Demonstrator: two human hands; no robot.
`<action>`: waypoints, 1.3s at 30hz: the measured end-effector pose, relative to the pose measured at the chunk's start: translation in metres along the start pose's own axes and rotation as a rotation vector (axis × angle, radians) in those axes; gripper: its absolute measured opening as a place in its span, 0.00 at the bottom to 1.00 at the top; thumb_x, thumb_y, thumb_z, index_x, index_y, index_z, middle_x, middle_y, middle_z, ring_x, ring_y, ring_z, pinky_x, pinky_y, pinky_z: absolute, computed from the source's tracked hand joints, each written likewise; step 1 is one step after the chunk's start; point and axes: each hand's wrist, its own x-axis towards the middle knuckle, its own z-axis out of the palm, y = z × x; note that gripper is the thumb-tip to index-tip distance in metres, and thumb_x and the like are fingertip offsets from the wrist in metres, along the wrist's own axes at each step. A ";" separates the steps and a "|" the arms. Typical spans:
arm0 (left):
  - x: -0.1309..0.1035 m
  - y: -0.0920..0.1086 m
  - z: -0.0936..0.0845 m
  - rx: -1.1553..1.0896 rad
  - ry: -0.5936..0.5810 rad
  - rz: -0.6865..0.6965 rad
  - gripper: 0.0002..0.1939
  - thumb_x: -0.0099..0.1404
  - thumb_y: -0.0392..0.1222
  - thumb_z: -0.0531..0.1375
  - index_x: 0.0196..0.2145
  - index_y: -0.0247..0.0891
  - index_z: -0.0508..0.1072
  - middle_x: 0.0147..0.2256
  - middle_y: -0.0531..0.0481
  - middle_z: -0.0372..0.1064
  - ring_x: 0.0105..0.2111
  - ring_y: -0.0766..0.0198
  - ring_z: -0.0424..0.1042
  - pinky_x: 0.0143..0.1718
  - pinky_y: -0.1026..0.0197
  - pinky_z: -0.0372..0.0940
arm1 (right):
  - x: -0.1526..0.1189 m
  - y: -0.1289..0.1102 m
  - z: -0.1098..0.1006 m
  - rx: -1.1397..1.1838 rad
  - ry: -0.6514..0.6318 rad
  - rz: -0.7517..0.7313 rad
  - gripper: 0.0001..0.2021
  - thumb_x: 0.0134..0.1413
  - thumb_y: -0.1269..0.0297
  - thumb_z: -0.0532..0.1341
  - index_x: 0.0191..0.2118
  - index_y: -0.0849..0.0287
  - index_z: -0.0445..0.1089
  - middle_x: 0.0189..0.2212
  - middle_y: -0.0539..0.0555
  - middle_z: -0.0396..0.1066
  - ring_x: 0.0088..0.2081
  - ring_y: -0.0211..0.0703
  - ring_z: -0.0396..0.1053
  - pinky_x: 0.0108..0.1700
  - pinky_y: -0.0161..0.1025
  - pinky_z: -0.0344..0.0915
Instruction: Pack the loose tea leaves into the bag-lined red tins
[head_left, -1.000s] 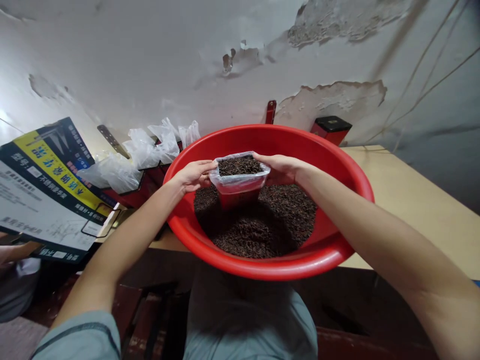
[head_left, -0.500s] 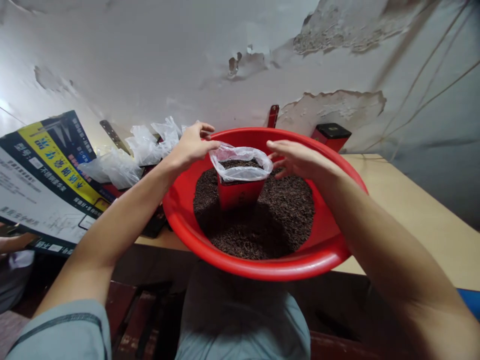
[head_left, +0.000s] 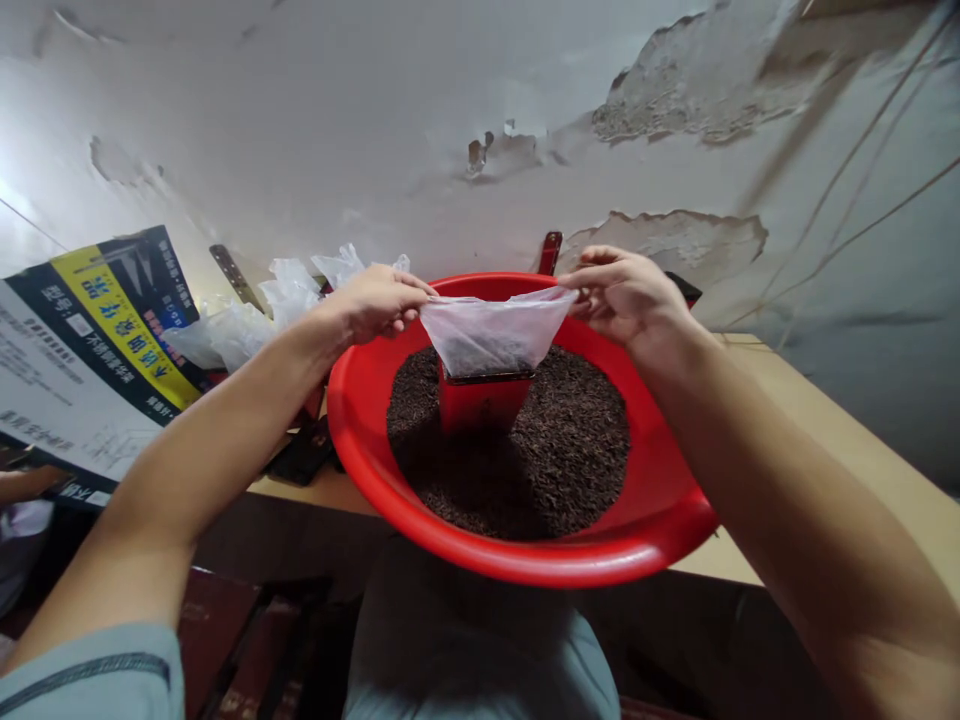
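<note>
A red tin [head_left: 484, 402] stands in dark loose tea leaves [head_left: 577, 430] inside a wide red basin [head_left: 525, 562]. A translucent plastic bag [head_left: 496, 328] rises out of the tin, its mouth stretched out flat between my hands. My left hand [head_left: 386, 300] pinches the bag's left top corner. At the right corner, my right hand [head_left: 619, 290] pinches the bag between thumb and fingers. The bag's front side hides most of what is inside it.
Left of the basin lie several crumpled clear bags [head_left: 289, 290] and a large printed cardboard sheet [head_left: 82, 360]. A dark-topped red tin [head_left: 684, 288] is partly hidden behind my right hand. The wooden table [head_left: 847, 450] extends right; another person's arm [head_left: 30, 484] shows far left.
Both hands have closed on the bag's opening. Its round, folded-out mouth is now pulled up and drawn straight sideways above the tin.
</note>
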 end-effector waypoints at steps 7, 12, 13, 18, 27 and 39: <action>-0.002 -0.002 -0.035 -0.100 0.230 0.124 0.13 0.62 0.48 0.67 0.39 0.38 0.77 0.26 0.49 0.68 0.22 0.69 0.63 0.24 0.64 0.59 | -0.027 0.016 -0.025 0.300 0.049 0.013 0.26 0.70 0.57 0.48 0.69 0.55 0.57 0.59 0.69 0.70 0.57 0.51 0.72 0.47 0.44 0.70; -0.014 -0.033 -0.022 0.090 -0.160 0.126 0.22 0.55 0.57 0.72 0.40 0.39 0.79 0.38 0.42 0.77 0.28 0.63 0.72 0.21 0.65 0.55 | -0.034 0.045 0.009 0.348 -0.439 -0.038 0.31 0.54 0.36 0.64 0.54 0.56 0.74 0.54 0.63 0.76 0.55 0.54 0.73 0.54 0.50 0.69; -0.015 -0.035 -0.014 0.128 -0.201 0.149 0.21 0.54 0.54 0.73 0.40 0.39 0.79 0.37 0.43 0.77 0.29 0.63 0.72 0.22 0.65 0.56 | -0.032 0.044 0.017 0.358 -0.435 -0.054 0.32 0.50 0.34 0.66 0.50 0.56 0.76 0.51 0.62 0.77 0.54 0.54 0.73 0.56 0.50 0.69; -0.014 -0.024 0.017 0.142 -0.090 0.254 0.06 0.57 0.41 0.69 0.31 0.35 0.81 0.25 0.50 0.72 0.24 0.67 0.66 0.27 0.63 0.59 | -0.017 0.011 0.033 0.403 -0.218 -0.021 0.24 0.33 0.48 0.78 0.35 0.55 0.76 0.38 0.55 0.79 0.43 0.50 0.76 0.53 0.51 0.71; -0.010 -0.029 0.000 -0.117 0.218 0.389 0.06 0.48 0.37 0.69 0.25 0.34 0.77 0.25 0.50 0.73 0.23 0.70 0.64 0.25 0.63 0.59 | -0.011 0.025 0.021 0.741 0.032 -0.275 0.19 0.33 0.67 0.77 0.21 0.56 0.62 0.30 0.47 0.67 0.33 0.35 0.68 0.39 0.39 0.71; -0.015 -0.016 -0.004 0.359 0.019 0.407 0.22 0.58 0.49 0.68 0.47 0.33 0.79 0.34 0.45 0.78 0.31 0.61 0.73 0.35 0.59 0.68 | -0.014 0.009 0.004 0.133 -0.150 -0.176 0.17 0.38 0.53 0.77 0.34 0.56 0.79 0.33 0.55 0.78 0.35 0.47 0.74 0.41 0.48 0.74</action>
